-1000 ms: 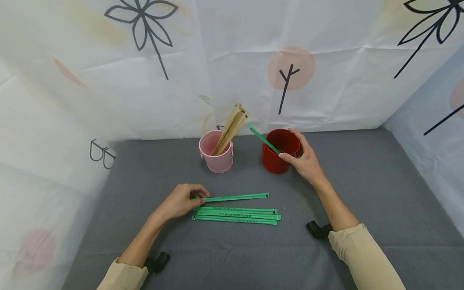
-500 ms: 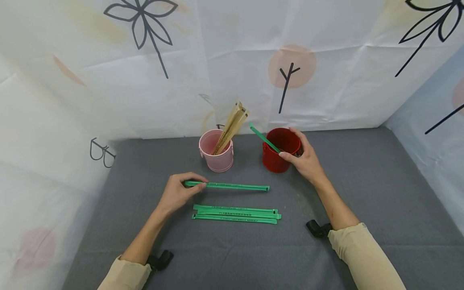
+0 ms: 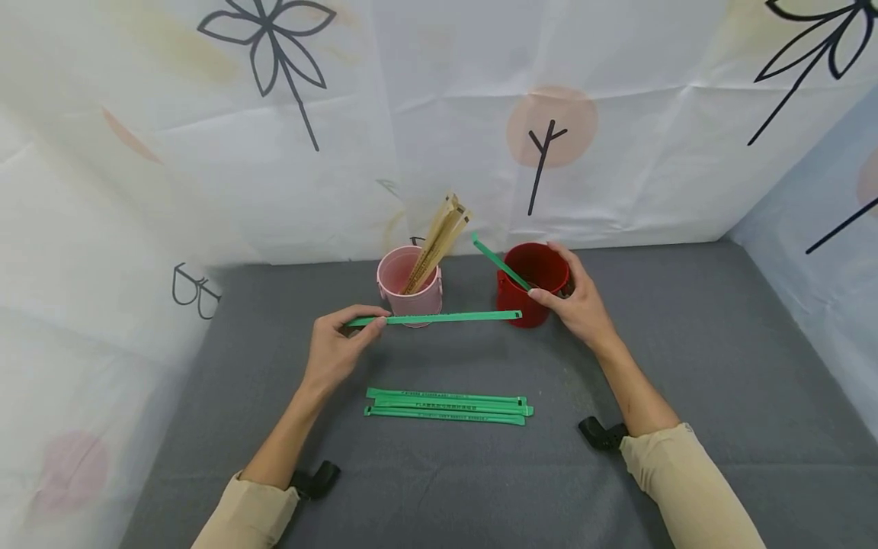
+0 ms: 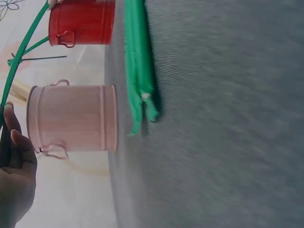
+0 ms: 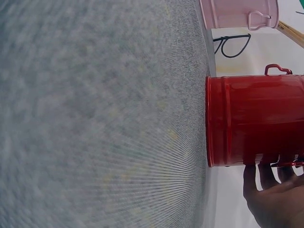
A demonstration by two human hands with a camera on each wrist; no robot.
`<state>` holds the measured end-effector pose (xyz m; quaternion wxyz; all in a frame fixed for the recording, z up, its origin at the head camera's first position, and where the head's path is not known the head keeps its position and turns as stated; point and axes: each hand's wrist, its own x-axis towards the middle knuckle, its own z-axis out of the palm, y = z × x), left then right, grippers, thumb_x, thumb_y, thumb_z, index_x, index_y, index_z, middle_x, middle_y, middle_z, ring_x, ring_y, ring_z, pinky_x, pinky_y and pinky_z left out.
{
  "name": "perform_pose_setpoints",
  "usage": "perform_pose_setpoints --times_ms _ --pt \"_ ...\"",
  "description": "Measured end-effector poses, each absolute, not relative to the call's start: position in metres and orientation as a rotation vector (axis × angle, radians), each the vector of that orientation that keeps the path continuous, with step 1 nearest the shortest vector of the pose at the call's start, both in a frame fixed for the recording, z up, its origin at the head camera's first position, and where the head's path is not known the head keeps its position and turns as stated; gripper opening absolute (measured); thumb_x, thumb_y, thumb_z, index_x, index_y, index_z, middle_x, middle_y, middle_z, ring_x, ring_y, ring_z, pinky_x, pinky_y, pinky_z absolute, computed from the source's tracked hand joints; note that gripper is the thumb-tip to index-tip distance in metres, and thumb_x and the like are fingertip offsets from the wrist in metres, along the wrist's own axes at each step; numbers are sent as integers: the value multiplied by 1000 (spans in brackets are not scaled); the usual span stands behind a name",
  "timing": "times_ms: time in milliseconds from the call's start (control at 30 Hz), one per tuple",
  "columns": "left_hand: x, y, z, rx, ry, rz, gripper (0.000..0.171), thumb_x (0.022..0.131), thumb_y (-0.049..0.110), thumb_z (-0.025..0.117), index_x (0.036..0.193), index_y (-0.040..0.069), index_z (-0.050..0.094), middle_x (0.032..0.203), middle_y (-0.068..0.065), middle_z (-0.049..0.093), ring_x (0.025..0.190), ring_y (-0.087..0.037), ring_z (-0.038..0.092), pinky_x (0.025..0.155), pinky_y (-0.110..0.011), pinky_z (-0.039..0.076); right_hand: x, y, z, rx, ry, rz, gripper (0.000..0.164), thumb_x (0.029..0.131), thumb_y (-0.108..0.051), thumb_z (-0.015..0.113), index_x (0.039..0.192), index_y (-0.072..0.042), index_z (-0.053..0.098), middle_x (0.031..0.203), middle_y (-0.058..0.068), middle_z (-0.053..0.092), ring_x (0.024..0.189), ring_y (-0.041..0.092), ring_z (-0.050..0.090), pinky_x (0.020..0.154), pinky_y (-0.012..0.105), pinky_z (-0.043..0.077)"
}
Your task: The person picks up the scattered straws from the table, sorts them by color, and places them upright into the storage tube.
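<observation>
My left hand point(image 3: 336, 347) pinches one end of a green wrapped straw point(image 3: 453, 317), held level above the table with its free end pointing right, in front of the red bucket point(image 3: 511, 306). My right hand point(image 3: 583, 309) grips the right side of that bucket, thumb at the front rim; the right wrist view shows the fingers point(image 5: 266, 175) against its side. Another green straw point(image 3: 501, 263) leans out of the red bucket to the left. Nearer me, several green wrapped straws point(image 3: 446, 407) lie side by side. The inside bottom of the red bucket is hidden.
A pink bucket point(image 3: 410, 305) stands left of the red one, with several tan wrapped straws point(image 3: 439, 240) leaning in it. Grey cloth point(image 3: 439, 488) covers the table. A white printed curtain point(image 3: 425, 114) hangs right behind the buckets.
My left hand has lifted one green straw off the table and carried it forward, up to the front of the buckets. The right hand and the red bucket have stayed in place.
</observation>
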<state>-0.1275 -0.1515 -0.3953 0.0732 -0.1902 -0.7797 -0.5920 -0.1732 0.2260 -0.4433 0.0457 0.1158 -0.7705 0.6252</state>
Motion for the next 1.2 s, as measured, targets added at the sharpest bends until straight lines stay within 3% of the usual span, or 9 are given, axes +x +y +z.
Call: perform_pose_setpoints --times_ms 67,300,467,600,733,967,1200 --pt "-131 -148 -392 -576 -2313 -1794 11 90 -6 67 100 -9 72 87 -22 69 72 -27 66 73 -24 57 -173 226 -443 355 -2356 1906 81 89 0 71 156 -17 29 150 14 40 128 32 43 92 22 46" --pt "-150 -135 -377 -609 -2241 -1800 13 90 -6 68 102 -10 71 88 -26 68 72 -31 62 71 -22 54 -172 228 -444 365 -2344 1918 80 89 0 71 156 -17 29 150 13 40 128 31 45 91 19 47" --pt "-161 -128 -370 -616 -2239 -1786 14 88 -6 70 102 -8 70 91 -21 70 75 -16 64 71 -22 54 -172 228 -445 367 -2368 1899 80 90 -3 71 156 -20 29 148 12 42 125 22 47 90 19 47" --pt "-166 -121 -365 -623 -2239 -1775 14 87 -7 71 101 -10 70 91 -22 70 78 -23 68 71 -24 57 -173 228 -447 373 -2368 1904 80 91 -4 70 156 -21 28 148 12 42 124 21 48 89 19 48" --pt "-168 -111 -357 -678 -2279 -1577 11 86 -6 73 96 -8 71 87 -20 71 70 -27 64 63 -27 52 -174 228 -447 381 -2359 1909 79 91 -3 70 156 -19 29 148 12 42 124 20 48 89 19 48" --pt "-175 -96 -355 -765 -2309 -1471 11 84 -8 73 95 -9 71 101 -26 71 76 -37 72 68 -41 59 -174 228 -447 388 -2345 1915 79 90 -2 70 156 -19 30 147 13 43 123 14 48 89 18 47" --pt "-195 -89 -372 -795 -2312 -1574 13 86 1 75 99 -2 73 86 -15 74 70 -32 73 66 -37 59 -174 226 -446 388 -2336 1937 78 91 -2 70 156 -17 29 145 14 44 122 14 48 89 19 47"
